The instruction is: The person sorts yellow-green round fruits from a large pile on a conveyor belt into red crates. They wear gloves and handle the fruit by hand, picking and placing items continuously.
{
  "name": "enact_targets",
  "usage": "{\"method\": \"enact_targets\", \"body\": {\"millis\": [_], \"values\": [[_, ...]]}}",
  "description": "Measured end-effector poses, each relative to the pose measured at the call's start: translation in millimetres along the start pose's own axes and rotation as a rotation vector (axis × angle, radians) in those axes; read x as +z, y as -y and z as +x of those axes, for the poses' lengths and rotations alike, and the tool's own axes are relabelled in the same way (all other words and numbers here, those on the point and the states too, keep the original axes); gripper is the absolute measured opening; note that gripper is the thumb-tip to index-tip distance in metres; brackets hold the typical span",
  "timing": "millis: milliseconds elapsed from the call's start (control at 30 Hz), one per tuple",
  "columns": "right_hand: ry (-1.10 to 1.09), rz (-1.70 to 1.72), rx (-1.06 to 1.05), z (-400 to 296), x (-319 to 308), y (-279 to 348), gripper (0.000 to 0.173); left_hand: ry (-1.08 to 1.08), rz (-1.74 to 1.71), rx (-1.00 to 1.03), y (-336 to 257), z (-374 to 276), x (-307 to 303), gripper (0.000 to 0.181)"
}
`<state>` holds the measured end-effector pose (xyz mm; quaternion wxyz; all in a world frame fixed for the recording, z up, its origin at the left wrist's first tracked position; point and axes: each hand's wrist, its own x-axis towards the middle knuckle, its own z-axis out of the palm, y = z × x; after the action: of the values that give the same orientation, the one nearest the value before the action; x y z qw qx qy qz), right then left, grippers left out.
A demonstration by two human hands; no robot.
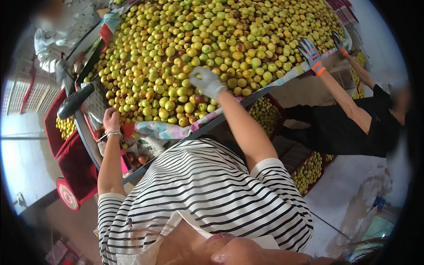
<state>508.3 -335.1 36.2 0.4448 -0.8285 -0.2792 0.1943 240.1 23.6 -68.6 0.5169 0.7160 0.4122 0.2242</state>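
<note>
A broad heap of yellow-green jujubes (185,56), many with brown-red patches, covers the sorting table before me. My right hand (208,83), in a grey knitted glove, hovers over the near part of the heap. Its thumb and forefinger curl towards each other; whether a fruit is between them is unclear. My left hand (112,120) is at the near left corner of the heap, fingers curled down and their tips hidden. Beside it a red-edged chute lined with pale dimpled cloth (96,106) runs along the left side. A padded floral cloth (162,130) covers the table's front edge.
At right, a co-worker's grey-and-orange gloved hands (311,56) rest at the heap's edge. Another person in patterned sleeves (49,49) stands far left. A black handle (75,101) juts over the left rail. Red crates (79,165) stand below; crates of jujubes (306,172) sit lower right.
</note>
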Motion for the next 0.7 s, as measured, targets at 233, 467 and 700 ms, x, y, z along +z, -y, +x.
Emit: {"method": "enact_targets", "body": {"millis": [233, 467, 700], "values": [[0.019, -0.842, 0.354, -60, -129, -19, 0.029, 0.717, 0.312, 0.603, -140, -129, 123, 0.028], [0.44, -1.068, 0.714, -13, -101, 9, 0.048, 0.936, 0.362, 0.319, -146, -118, 158, 0.027], [0.715, -0.965, 0.578, 4, -81, 6, 0.063, 0.621, 0.255, 0.659, -127, -70, 158, 0.02]]}}
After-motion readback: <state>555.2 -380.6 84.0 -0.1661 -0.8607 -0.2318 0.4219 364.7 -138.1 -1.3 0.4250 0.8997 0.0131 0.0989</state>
